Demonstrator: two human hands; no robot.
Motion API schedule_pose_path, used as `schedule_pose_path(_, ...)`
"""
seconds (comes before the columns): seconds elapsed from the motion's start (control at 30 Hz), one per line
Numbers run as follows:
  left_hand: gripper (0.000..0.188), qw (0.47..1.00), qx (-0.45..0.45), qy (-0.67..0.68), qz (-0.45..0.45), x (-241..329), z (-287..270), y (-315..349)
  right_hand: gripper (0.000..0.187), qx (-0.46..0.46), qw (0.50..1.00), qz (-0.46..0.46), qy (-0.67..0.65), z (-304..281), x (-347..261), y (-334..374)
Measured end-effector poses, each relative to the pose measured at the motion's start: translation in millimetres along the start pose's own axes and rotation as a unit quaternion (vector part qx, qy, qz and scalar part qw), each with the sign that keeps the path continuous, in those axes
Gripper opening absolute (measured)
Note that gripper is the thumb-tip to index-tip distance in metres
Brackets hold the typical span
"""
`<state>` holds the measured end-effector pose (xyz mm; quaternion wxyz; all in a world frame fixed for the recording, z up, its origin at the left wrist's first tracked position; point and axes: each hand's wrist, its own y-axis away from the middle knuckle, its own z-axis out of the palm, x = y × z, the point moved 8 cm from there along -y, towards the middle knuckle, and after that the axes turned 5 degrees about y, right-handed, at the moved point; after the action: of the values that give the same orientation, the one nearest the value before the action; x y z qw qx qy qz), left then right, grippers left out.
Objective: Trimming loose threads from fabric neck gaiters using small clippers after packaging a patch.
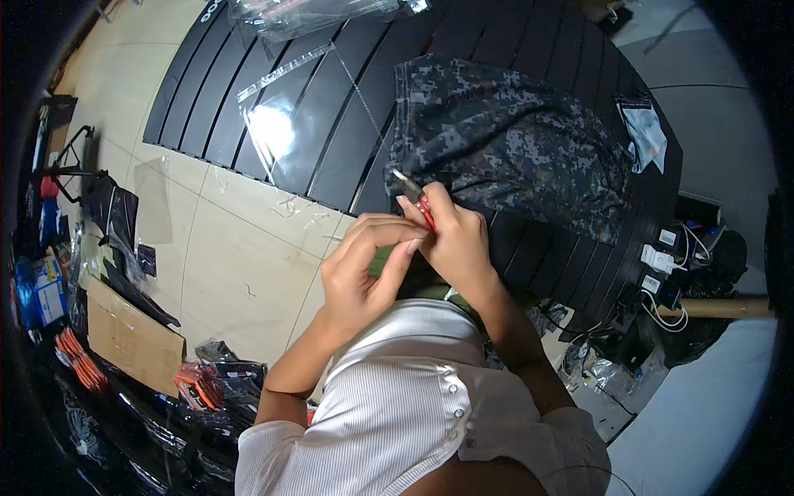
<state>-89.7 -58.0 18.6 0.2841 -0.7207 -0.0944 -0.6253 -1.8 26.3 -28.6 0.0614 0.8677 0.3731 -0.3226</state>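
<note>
My right hand (pixel 455 244) is closed around small snips (pixel 411 190) with red handles and a dark, silver-tipped blade, which points up and left. Close beside it, my left hand (pixel 368 260) has its thumb and fingertips pinched together; whatever is between them is too small to make out. Both hands are held in front of my body, at the near edge of the black slatted table (pixel 529 256). Just beyond them a dark digital-camouflage garment (pixel 513 140) lies spread on the slats, its hemmed edge to the left. Green cloth (pixel 426 285) shows below my hands.
A clear plastic bag (pixel 310 153) lies left of the garment, with more plastic packaging (pixel 306 16) at the far edge. A small printed packet (pixel 643 132) and white chargers with cables (pixel 659 259) sit at the right. Cardboard (pixel 132 335) and wrapped goods crowd the floor at left.
</note>
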Motion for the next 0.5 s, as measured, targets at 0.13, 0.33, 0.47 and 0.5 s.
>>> schedule_pose_path(0.13, 0.006, 0.992, 0.104, -0.057, -0.028, -9, -52, 11, 0.024, 0.024, 0.987, 0.082, -0.134, -18, 10, 1)
schedule_pose_path(0.33, 0.015, 0.929, 0.172, 0.003, -0.326, -103, -141, 52, 0.021, 0.039, 0.976, 0.203, -0.073, -49, 39, 1)
schedule_pose_path(0.47, 0.021, 0.889, 0.124, -0.082, -0.433, -190, -164, 92, 0.018, 0.083, 0.978, 0.177, -0.074, -56, 43, 0)
schedule_pose_path(0.5, 0.026, 0.883, 0.102, -0.085, -0.451, -206, -165, 100, 0.017, 0.076, 0.978, 0.180, -0.070, -56, 43, 0)
